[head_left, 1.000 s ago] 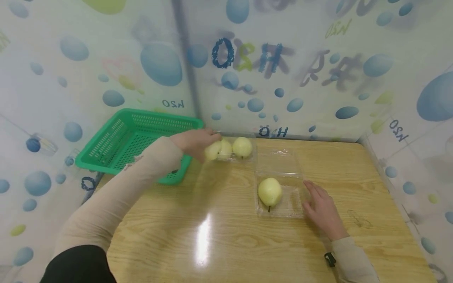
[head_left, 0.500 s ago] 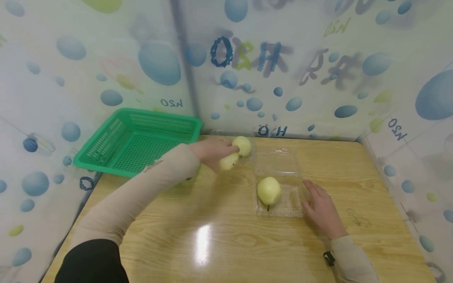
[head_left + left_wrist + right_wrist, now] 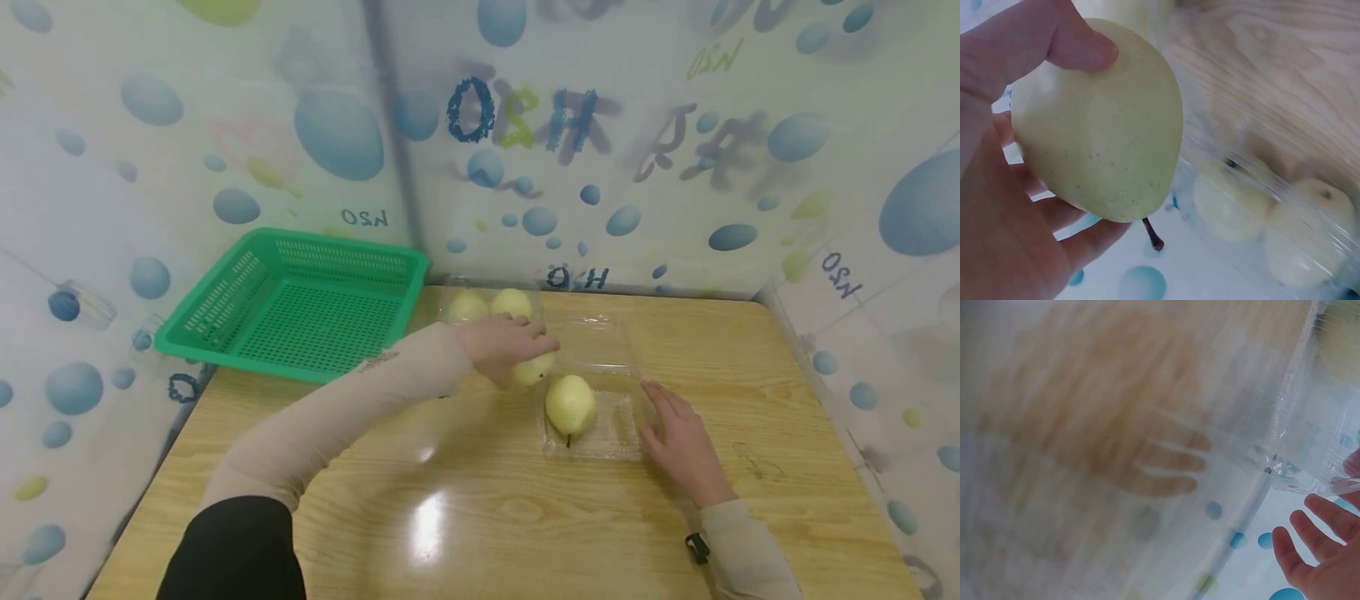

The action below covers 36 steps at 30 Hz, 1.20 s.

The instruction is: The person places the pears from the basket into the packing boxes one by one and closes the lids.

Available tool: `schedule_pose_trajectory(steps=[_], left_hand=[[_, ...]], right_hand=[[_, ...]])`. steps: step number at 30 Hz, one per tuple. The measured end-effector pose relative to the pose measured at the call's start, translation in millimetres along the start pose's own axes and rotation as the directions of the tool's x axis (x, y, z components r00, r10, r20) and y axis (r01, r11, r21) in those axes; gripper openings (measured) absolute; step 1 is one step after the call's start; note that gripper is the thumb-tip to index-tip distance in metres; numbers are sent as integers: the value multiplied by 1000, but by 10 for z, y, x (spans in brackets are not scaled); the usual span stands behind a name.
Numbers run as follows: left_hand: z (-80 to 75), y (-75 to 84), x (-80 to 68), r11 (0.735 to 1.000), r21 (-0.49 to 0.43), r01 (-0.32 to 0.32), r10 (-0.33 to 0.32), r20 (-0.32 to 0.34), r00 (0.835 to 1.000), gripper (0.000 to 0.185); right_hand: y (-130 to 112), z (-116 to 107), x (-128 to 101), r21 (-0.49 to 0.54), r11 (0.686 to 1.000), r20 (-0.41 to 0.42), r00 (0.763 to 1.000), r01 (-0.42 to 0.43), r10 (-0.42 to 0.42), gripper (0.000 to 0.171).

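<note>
My left hand [image 3: 504, 345] grips a pale yellow-green pear [image 3: 1104, 131], thumb on one side and fingers around the other, its dark stem showing. This pear is in the air, just beyond the front clear plastic box [image 3: 617, 425]. Inside that box another pear [image 3: 571, 403] lies in the left half, with the lid folded back behind it. My right hand [image 3: 684, 450] rests at the box's right edge with relaxed, spread fingers and holds nothing. Two more pears [image 3: 468, 306] sit in a second clear box [image 3: 491, 281] against the back wall.
An empty green plastic basket [image 3: 292, 367] stands at the back left, its slotted sides sloping outward. A wooden tabletop [image 3: 480, 517] lies under everything. Patterned sheeting [image 3: 645, 167] with blue dots encloses the back and both sides.
My left hand has taken a pear out of the back box, passed it in front of the others and brought it rightward and nearer to the front box. The right hand has stayed put.
</note>
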<state>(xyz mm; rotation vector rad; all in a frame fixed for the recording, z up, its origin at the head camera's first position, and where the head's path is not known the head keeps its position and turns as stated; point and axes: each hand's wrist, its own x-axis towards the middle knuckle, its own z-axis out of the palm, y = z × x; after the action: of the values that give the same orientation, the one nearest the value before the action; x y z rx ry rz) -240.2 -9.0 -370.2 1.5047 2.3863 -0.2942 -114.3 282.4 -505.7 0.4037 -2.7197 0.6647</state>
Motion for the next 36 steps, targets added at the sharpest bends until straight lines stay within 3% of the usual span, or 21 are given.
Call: schedule_pose_trajectory(steps=[7, 14, 23, 28, 36], left_hand=[[-76, 211, 241, 995, 60, -80, 83, -44, 996, 89], [-97, 425, 484, 987, 119, -105, 109, -30, 994, 88], [-108, 576, 760, 969, 184, -165, 180, -63, 982, 82], [-105, 680, 889, 956, 204, -213, 226, -46, 973, 80], [-31, 866, 1038, 944, 241, -224, 234, -13, 972, 72]], right_hand=[[-5, -20, 11, 3, 1000, 17, 1000, -18, 18, 59], [15, -30, 5, -6, 1000, -1, 1000, 2, -2, 60], [34, -26, 1, -10, 1000, -1, 1000, 11, -11, 59], [31, -31, 1, -3, 1000, -3, 1000, -19, 19, 58], [52, -53, -8, 37, 999, 32, 999, -36, 35, 59]])
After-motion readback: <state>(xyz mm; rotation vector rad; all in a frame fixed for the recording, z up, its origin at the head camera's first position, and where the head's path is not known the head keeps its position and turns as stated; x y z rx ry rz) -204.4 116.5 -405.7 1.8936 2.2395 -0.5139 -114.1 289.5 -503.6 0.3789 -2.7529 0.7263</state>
